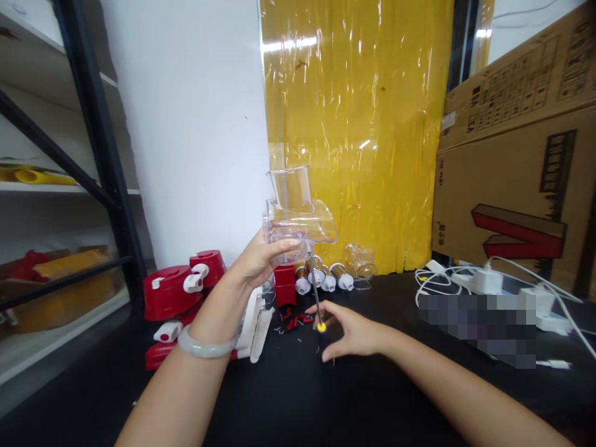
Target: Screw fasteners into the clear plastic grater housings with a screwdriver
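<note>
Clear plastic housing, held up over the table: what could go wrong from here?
1. The left hand grips the clear plastic housing in the air, so pressure from below might tilt it.
2. The right hand holds the screwdriver pointing up at its underside; a slip could send the tip toward the left fingers.
3. Small red pieces lie loose on the black table and might get knocked away.

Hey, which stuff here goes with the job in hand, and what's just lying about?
Seems to belong:
- clear plastic housing, in the left hand
- screwdriver, in the right hand
- probably the small red pieces and red-and-white units

Seems to be just lying about:
- cardboard box
- white adapter
- yellow roll on the shelf
</note>
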`<state>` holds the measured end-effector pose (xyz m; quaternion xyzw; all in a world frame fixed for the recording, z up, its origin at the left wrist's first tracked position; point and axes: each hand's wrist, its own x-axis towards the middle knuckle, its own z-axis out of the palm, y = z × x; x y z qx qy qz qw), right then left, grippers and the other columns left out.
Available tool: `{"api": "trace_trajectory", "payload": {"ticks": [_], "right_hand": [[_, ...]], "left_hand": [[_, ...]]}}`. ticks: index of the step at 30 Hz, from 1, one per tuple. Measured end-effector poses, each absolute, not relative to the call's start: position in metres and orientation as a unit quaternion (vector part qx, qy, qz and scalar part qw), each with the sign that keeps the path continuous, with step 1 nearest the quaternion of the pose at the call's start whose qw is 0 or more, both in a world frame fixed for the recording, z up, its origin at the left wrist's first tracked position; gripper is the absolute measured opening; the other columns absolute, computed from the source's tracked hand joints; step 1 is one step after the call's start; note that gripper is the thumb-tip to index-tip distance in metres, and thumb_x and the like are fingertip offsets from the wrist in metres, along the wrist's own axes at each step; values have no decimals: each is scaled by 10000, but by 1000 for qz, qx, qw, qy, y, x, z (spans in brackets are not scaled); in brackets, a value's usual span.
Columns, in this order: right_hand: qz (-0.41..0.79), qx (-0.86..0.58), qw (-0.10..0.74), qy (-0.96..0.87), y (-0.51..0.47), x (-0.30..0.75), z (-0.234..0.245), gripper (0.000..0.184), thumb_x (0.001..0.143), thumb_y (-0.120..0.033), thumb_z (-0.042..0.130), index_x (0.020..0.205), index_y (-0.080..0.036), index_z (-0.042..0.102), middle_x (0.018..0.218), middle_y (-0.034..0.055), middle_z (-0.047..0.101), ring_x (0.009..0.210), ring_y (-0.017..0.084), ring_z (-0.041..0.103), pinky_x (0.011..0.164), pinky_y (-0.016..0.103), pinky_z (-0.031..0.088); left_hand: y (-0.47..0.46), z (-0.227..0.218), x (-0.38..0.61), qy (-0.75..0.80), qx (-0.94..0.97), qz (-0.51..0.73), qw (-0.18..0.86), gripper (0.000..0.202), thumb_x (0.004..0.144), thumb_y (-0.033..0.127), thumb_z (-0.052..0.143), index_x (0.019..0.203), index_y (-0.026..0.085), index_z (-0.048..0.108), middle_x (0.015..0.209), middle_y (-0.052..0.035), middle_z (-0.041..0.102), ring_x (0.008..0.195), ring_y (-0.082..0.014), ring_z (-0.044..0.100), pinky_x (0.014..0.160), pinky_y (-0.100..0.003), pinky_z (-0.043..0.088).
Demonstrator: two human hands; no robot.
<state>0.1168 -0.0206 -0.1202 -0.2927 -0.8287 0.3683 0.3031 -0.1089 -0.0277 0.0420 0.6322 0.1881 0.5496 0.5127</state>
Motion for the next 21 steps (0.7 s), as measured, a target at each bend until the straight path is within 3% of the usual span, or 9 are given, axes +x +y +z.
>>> {"api": "trace_trajectory", "payload": {"ticks": [2,4,8,11,13,15,17,19,21], "right_hand": [[415,-241,288,-829,-21,121,-118,922,716,-461,932,1489,-251,476,1376,114,621,1288,265,605,1143,473,445],[459,-211,274,-818,-21,122,-118,856,807,-453,866,1520,-246,439,1314,116,674,1279,262,628,1137,488,446],[432,-280,307,-801,-18,115,-124,801,662,-462,962,1334,-215,604,990,13,697,1035,243,690,1049,462,508],[397,-289,315,-812,-19,114,-125,876,581,-439,1006,1328,-223,601,1161,41,654,1119,245,650,1080,449,492],[424,-249,293,-820,-20,117,-122,924,643,-432,980,1426,-242,526,1353,95,600,1261,263,605,1127,461,461],[463,-210,271,-817,-21,120,-119,899,746,-447,918,1492,-249,459,1386,121,609,1322,269,589,1152,486,438],[486,-212,266,-805,-20,120,-119,837,778,-471,892,1470,-235,487,1235,94,692,1240,265,647,1130,499,458],[471,-256,279,-797,-19,116,-122,807,696,-476,945,1369,-221,579,1052,33,707,1094,249,690,1086,482,492],[434,-301,301,-794,-18,113,-125,815,585,-451,1003,1272,-216,635,1031,9,675,1045,236,673,1057,451,510]], "left_hand": [[-27,42,-109,188,635,548,512,453,613,169,898,984,190,639,980,-34,762,904,-210,750,835,-353,627],[-27,41,-110,190,632,548,513,455,611,172,901,986,194,643,990,-36,763,912,-212,749,837,-357,629],[-28,42,-109,196,625,553,515,479,595,167,907,993,196,640,980,-33,767,908,-212,751,837,-365,632],[-30,43,-109,195,624,552,517,483,580,170,915,980,194,646,964,-27,769,889,-203,751,811,-341,633],[-31,44,-109,193,626,549,519,475,571,180,922,963,193,654,956,-27,770,879,-199,751,799,-325,632],[-31,44,-109,191,629,547,518,465,571,186,923,954,197,659,950,-27,768,882,-201,751,800,-322,631],[-30,44,-109,192,630,548,516,463,579,185,918,960,201,657,952,-28,765,893,-207,750,810,-331,630],[-30,43,-109,196,628,550,514,470,584,179,914,971,202,648,958,-28,763,900,-212,751,818,-342,630],[-30,43,-110,196,630,549,514,477,589,175,910,981,199,639,965,-30,764,903,-214,752,824,-351,630]]}}
